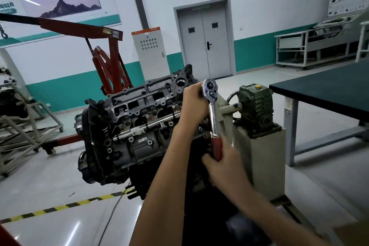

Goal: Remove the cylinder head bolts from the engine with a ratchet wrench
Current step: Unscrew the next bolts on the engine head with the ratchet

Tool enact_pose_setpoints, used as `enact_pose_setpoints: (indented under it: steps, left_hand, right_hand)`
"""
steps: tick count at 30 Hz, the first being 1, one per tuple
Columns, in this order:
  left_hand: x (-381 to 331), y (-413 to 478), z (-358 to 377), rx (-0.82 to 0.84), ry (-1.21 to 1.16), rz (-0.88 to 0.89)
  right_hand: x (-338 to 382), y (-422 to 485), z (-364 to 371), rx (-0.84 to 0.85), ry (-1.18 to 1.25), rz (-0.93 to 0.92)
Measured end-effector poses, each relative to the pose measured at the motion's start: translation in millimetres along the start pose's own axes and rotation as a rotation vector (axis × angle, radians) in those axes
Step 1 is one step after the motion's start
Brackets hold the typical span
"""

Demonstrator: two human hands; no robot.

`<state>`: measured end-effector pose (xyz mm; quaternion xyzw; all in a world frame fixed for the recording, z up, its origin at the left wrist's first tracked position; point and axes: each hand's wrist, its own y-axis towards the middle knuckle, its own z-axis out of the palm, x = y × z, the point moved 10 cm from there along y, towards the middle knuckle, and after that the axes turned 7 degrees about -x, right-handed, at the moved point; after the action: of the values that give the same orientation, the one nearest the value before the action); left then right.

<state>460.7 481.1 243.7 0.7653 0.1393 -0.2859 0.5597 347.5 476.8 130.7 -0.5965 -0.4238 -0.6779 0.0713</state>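
Workshop floor (60, 181): engine (135, 126) on its stand (259, 158), beside the dark bench (319, 90) and its left edge. One ratchet wrench (212, 110) stands upright at the engine's right end. Our left grip (192, 104) curls at its chrome head, and our right grip (219, 164) wraps its red handle.

Right hand (221, 164) blurred; left hand (192, 106) hides ratchet wrench (212, 110) underside.

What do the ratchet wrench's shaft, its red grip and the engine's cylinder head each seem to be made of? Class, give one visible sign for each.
The ratchet wrench shaft: polished, probably chromed steel, mirror-bright highlights. Its red grip: likely plastic or rubber, uniform colour without metallic shine. The cylinder head: probably cast aluminium, dull grey, rough, unpainted.
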Motion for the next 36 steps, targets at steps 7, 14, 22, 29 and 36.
enact_pose_setpoints:
  steps: [7,14,22,29,36]
  left_hand:
    - [2,-4,-4,0.011,-0.048,-0.054]
    - [3,-4,-7,-0.033,-0.034,-0.039]
    - [-1,-4,-2,-0.007,-0.034,-0.040]
    - [-7,-4,-2,-0.022,-0.012,-0.010]
    - [-3,-1,-2,-0.048,-0.006,0.034]
  right_hand:
    - [27,56,-75,0.228,-0.586,-0.334]
    - [3,-4,-4,-0.057,-0.026,-0.012]
    - [2,26,-42,0.211,-0.332,-0.157]
    - [10,44,-68,0.140,-0.494,-0.205]
    - [1,-10,16,-0.006,0.110,0.049]
